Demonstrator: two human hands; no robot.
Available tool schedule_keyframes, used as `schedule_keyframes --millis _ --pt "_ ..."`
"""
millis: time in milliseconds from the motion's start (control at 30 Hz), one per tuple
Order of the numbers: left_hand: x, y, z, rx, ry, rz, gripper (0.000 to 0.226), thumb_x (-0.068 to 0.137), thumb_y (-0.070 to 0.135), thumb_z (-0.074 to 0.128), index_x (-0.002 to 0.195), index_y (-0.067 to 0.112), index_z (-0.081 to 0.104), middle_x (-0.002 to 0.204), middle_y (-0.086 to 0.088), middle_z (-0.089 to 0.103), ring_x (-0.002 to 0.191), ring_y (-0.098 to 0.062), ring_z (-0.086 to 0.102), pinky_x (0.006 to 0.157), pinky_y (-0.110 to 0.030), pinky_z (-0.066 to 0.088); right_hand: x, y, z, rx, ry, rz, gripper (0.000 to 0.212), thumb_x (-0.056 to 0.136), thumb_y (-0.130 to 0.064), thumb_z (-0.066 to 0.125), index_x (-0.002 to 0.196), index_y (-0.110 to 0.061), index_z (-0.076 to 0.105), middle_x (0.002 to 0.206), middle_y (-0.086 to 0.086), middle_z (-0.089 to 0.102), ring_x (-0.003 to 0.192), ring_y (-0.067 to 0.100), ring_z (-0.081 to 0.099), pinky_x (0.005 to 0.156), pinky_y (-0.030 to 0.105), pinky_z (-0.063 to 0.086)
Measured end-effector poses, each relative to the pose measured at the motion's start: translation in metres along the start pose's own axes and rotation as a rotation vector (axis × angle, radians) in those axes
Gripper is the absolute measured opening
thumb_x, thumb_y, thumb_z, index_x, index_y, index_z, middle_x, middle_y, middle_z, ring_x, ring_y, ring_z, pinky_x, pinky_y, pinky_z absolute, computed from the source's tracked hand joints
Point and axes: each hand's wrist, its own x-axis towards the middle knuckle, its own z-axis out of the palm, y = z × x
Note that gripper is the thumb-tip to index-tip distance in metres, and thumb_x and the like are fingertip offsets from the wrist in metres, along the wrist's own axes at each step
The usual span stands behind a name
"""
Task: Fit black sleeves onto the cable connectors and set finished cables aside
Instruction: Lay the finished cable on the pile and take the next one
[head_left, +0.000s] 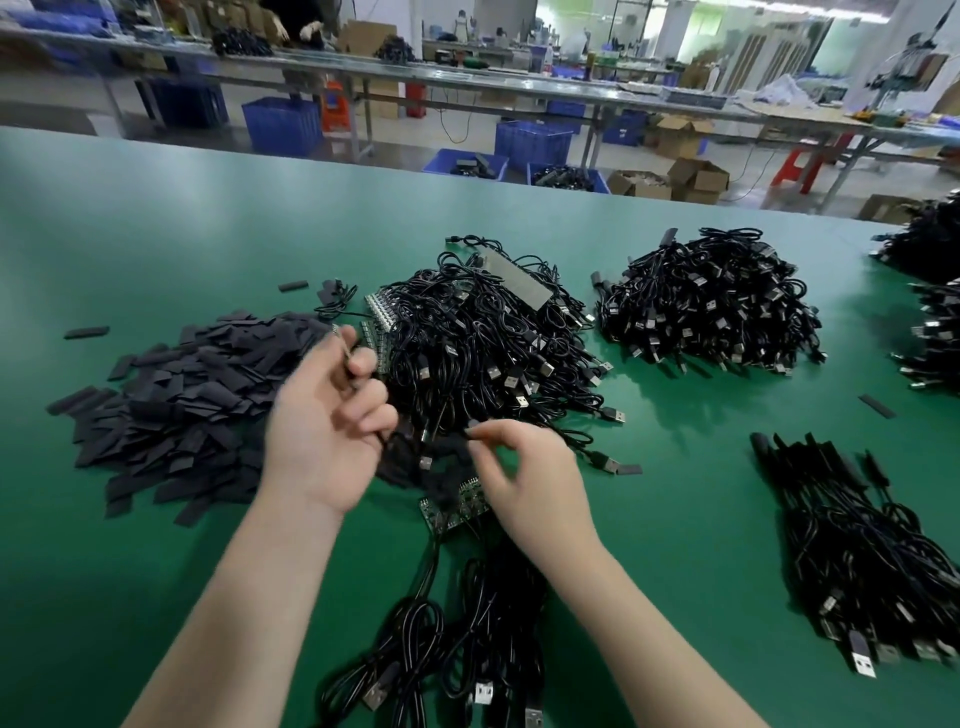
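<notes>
Both hands work above the green counter (156, 218), close to its near edge. The left hand (324, 431) has its fingers curled around a thin, pale, blurred item near the fingertips; what it is cannot be told. The right hand (524, 483) pinches a small dark piece between thumb and forefinger, just beside the left hand's knuckles; motion blur hides whether it is a sleeve or a connector.

A spread heap of flat black sleeves (176, 400) lies toward the left edge of the counter, partly under the left hand. A few stray sleeves lie apart from it on the far side. Just beyond the hands, in the middle of the counter, sits a large tangle of black cables (483, 343) with metal USB plugs showing. A green circuit strip (452, 506) lies beneath the right hand. A second cable heap (711, 301) sits further toward the right edge, well apart from the first. Near the right edge, closer to the near side, a laid-out bundle of cables (852, 561) has black sleeves at its far ends. More looped cables (457, 639) lie at the near edge between the forearms.
</notes>
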Motion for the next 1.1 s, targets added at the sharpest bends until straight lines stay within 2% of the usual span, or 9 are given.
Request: schedule_keyframes --millis 67,133,267,467,633,767,833,933,1100 --pt "0.002 0.02 -0.008 -0.088 -0.1 -0.033 0.012 0.089 0.026 0.048 0.087 0.026 0.06 0.062 0.013 0.047 0.035 -0.002 0.028 0.033 -0.012 0.023 0.013 -0.013 0.014 -0.259 -0.037 -0.164 0.021 0.091 -0.028 0.064 0.111 -0.029 0.073 0.106 -0.01 0.073 0.101 0.019 0.06 0.084 0.033 0.047" --pt "0.002 0.034 -0.016 -0.149 -0.151 -0.012 0.013 0.089 0.027 0.048 0.088 0.028 0.061 0.062 0.013 0.046 0.035 -0.004 0.023 0.031 -0.016 0.024 0.028 -0.028 0.031 -0.333 -0.177 -0.274 0.033 0.092 -0.027 0.062 0.125 -0.03 0.066 0.121 -0.005 0.068 0.112 0.026 0.055 0.09 0.037 0.045" --pt "0.003 0.044 -0.023 -0.106 -0.025 0.121 0.011 0.084 0.029 0.051 0.085 0.031 0.061 0.061 0.013 0.042 0.034 -0.007 0.024 0.033 -0.016 0.019 0.041 -0.046 0.075 -0.542 -0.406 -0.56 0.041 0.097 -0.02 0.054 0.137 -0.027 0.053 0.145 0.001 0.05 0.125 0.029 0.044 0.094 0.04 0.04" --pt "0.007 0.041 -0.018 0.026 0.231 0.351 0.018 0.097 0.022 0.044 0.088 0.028 0.058 0.061 0.011 0.043 0.037 -0.005 0.02 0.036 -0.017 0.015 0.047 -0.061 0.094 -0.68 -0.385 -0.629 0.02 0.097 -0.011 0.047 0.103 -0.015 0.065 0.104 0.004 0.063 0.098 0.029 0.06 0.072 0.033 0.029" --pt "0.006 0.033 -0.015 0.339 0.495 0.738 0.012 0.094 0.018 0.046 0.091 0.024 0.056 0.064 0.007 0.05 0.043 -0.009 0.025 0.04 -0.021 0.02 0.05 -0.06 0.093 -0.724 -0.406 -0.619 0.021 0.095 -0.01 0.051 0.109 -0.019 0.063 0.103 0.001 0.063 0.096 0.028 0.063 0.067 0.033 0.032" --pt "0.002 0.018 -0.013 0.635 0.363 1.043 0.011 0.095 0.02 0.045 0.098 0.028 0.051 0.073 0.005 0.052 0.06 -0.012 0.044 0.059 -0.032 0.035 0.048 -0.061 0.093 -0.672 -0.392 -0.64 0.029 0.098 -0.02 0.048 0.124 -0.026 0.059 0.108 0.002 0.062 0.094 0.028 0.06 0.069 0.033 0.03" --pt "0.002 0.009 -0.013 0.769 0.281 1.129 0.013 0.098 0.017 0.044 0.101 0.027 0.051 0.075 0.015 0.056 0.066 -0.006 0.051 0.065 -0.026 0.04 0.043 -0.065 0.094 -0.633 -0.394 -0.59 0.028 0.096 -0.029 0.048 0.12 -0.023 0.063 0.109 0.006 0.061 0.095 0.031 0.057 0.071 0.035 0.028" --pt "0.004 -0.001 -0.016 0.864 0.249 1.176 0.012 0.098 0.016 0.044 0.107 0.016 0.052 0.077 0.022 0.059 0.069 0.001 0.054 0.07 -0.015 0.042 0.04 -0.071 0.098 -0.643 -0.364 -0.521 0.023 0.097 -0.026 0.048 0.109 -0.015 0.064 0.108 0.006 0.062 0.101 0.033 0.055 0.075 0.036 0.029" --pt "0.005 -0.004 -0.02 0.877 0.245 1.193 0.017 0.098 0.015 0.044 0.113 0.013 0.053 0.079 0.013 0.055 0.069 0.001 0.054 0.07 -0.014 0.042 0.035 -0.069 0.096 -0.645 -0.324 -0.527 0.01 0.09 -0.012 0.056 0.095 -0.015 0.065 0.096 0.002 0.065 0.092 0.029 0.058 0.072 0.034 0.029"
